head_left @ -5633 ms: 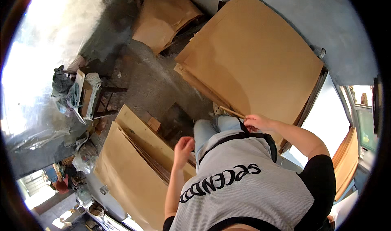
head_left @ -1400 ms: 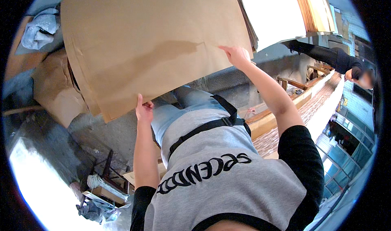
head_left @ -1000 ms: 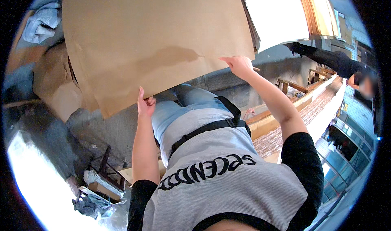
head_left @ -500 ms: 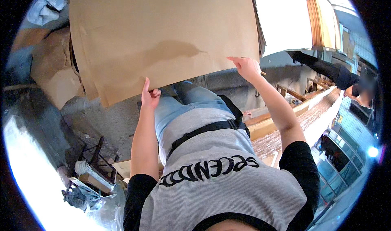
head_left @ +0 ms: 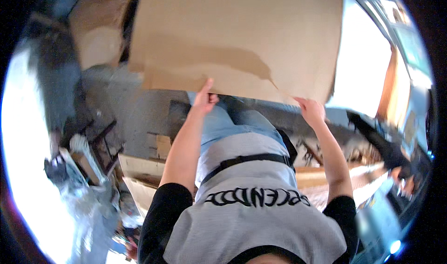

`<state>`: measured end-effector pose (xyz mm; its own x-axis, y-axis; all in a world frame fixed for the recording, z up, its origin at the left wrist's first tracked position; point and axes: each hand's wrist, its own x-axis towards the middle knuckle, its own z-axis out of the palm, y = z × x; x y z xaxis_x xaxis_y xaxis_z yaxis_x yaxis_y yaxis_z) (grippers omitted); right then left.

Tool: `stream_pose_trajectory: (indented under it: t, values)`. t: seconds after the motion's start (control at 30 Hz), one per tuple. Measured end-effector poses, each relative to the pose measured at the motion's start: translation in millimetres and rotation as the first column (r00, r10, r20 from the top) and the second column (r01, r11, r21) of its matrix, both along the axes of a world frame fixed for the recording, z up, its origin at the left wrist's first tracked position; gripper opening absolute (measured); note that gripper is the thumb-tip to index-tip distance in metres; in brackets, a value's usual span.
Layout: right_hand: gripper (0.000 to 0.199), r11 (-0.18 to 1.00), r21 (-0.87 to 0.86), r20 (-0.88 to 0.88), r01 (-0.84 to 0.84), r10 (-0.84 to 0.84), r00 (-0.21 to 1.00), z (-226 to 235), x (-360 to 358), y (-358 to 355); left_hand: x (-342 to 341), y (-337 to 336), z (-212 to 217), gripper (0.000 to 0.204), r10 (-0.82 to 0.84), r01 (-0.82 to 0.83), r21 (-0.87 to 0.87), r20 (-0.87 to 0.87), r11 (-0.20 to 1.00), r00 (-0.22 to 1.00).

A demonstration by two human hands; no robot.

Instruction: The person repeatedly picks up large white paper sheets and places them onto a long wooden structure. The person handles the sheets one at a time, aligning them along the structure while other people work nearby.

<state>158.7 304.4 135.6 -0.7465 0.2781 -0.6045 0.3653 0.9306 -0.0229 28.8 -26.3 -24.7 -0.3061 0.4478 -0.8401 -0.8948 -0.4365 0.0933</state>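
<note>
A stack of large brown paper sheets [head_left: 233, 26] lies in front of me, its near edge at my thighs. My left hand [head_left: 206, 98] grips that edge near the left corner, thumb on top and fingers curled below. Further right, my right hand [head_left: 313, 111] is closed at the same edge, index finger and thumb pinching the top sheet. A thin pale crease or streak runs over the paper toward these fingertips; blur hides what it is. Shadow falls across the paper between both hands.
White sheets [head_left: 365, 54] stand right of the brown stack, with an orange-brown stack [head_left: 393, 89] beyond. Crumpled brown paper [head_left: 100, 45] is at left. Behind me are long boards [head_left: 309, 175] and a plastic-wrapped pile [head_left: 95, 217]. Another person [head_left: 400, 164] is at the right.
The view has swung, so the stack and both my hands appear further right and lower. My right hand has gone from pointing over the paper to pinching its near edge.
</note>
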Motion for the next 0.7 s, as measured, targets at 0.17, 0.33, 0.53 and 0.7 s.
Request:
stream_pose_trajectory:
  t: [0.17, 0.33, 0.53, 0.7]
  values:
    - [0.029, 0.991, -0.106, -0.111, 0.079, -0.091, 0.99, 14, -40, -21, 2, 7, 8, 0.025, -0.05, 0.041, -0.105, -0.082, 0.994, 0.995]
    - [0.028, 0.972, -0.224, -0.28, -0.076, 0.011, 0.96, -4, -97, -68, 1, 10, 9, 0.03, -0.11, 0.103, -0.071, -0.111, 0.992, 0.988]
    - [0.03, 0.934, -0.177, -0.388, -0.31, 0.223, 0.894, -22, -172, -161, -6, 11, 14, 0.033, -0.145, 0.142, -0.045, -0.093, 0.989, 0.985]
    - [0.027, 0.873, -0.025, -0.192, -0.488, 0.474, 0.859, -28, -191, -189, -2, 9, 9, 0.034, -0.127, 0.125, -0.023, -0.08, 0.992, 0.989]
